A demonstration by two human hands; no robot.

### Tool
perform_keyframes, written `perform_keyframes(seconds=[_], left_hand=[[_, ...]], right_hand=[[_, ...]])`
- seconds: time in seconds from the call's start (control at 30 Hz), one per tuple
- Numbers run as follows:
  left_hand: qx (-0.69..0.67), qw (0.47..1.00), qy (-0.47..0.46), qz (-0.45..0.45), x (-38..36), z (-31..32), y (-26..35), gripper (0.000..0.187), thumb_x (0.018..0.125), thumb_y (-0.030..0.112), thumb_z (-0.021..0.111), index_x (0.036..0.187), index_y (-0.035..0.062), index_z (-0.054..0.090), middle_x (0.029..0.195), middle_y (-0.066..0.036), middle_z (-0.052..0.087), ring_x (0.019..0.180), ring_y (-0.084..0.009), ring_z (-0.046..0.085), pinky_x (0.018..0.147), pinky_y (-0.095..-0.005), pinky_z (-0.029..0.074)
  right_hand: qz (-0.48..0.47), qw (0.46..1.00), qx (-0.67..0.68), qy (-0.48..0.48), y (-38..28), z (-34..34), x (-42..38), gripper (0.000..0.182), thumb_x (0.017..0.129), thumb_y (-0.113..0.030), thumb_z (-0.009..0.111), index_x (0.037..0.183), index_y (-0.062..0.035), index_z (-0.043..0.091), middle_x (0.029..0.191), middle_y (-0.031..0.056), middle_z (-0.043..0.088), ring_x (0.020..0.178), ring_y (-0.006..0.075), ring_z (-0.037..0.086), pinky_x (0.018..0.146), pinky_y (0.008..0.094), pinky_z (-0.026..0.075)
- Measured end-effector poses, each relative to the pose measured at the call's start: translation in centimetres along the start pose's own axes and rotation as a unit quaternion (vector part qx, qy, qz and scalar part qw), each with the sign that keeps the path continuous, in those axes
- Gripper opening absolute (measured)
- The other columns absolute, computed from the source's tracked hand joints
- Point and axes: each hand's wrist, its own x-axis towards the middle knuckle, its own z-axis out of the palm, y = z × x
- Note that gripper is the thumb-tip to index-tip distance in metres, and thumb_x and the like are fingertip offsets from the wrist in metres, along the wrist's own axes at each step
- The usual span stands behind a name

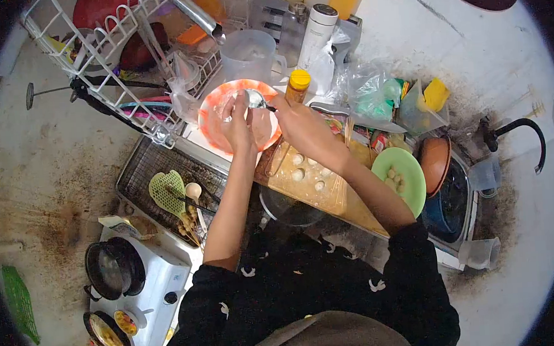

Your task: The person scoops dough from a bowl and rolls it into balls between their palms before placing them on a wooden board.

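Over an orange-rimmed bowl are both hands. My right hand is closed around the dark handle of a metal spoon, whose head is close to my left hand. The left fingers are bent together at the bowl; what they hold, if anything, is too small to tell. Pinkish-white stuff lies in the bowl. Several pale balls sit on a wooden board below the right forearm. A green bowl with more balls stands right of that forearm.
A yellow-capped jar, a clear jug and a white bottle stand behind the bowl. At left are a wire rack, a tray with a green strainer, and a stove with pans. A sink is at right.
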Motion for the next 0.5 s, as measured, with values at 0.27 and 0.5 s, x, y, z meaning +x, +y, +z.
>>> perform_keyframes(seconds=[0.27,0.5], left_hand=[[0.047,0.998,-0.035,0.009,0.9,-0.7,0.3,0.023,0.078,0.010,0.066,0.099,0.0031,0.058,0.091,-0.001,0.059,0.079,-0.0071,0.055,0.070,-0.0200,0.048],[-0.018,0.999,-0.043,-0.006,1.6,-1.0,0.3,0.022,0.079,0.009,0.066,0.098,0.0034,0.058,0.089,0.000,0.058,0.080,-0.0073,0.055,0.076,-0.0208,0.049]], right_hand=[[-0.010,0.999,-0.041,-0.004,-0.7,-0.2,-0.1,0.034,0.076,0.000,0.046,0.110,0.0019,0.043,0.087,0.0239,0.056,0.070,0.0389,0.059,0.058,0.0453,0.047],[-0.032,0.994,-0.100,0.016,-1.2,0.3,0.6,0.025,0.076,-0.002,0.049,0.100,0.0044,0.043,0.091,0.0217,0.057,0.074,0.0325,0.063,0.057,0.0387,0.052]])
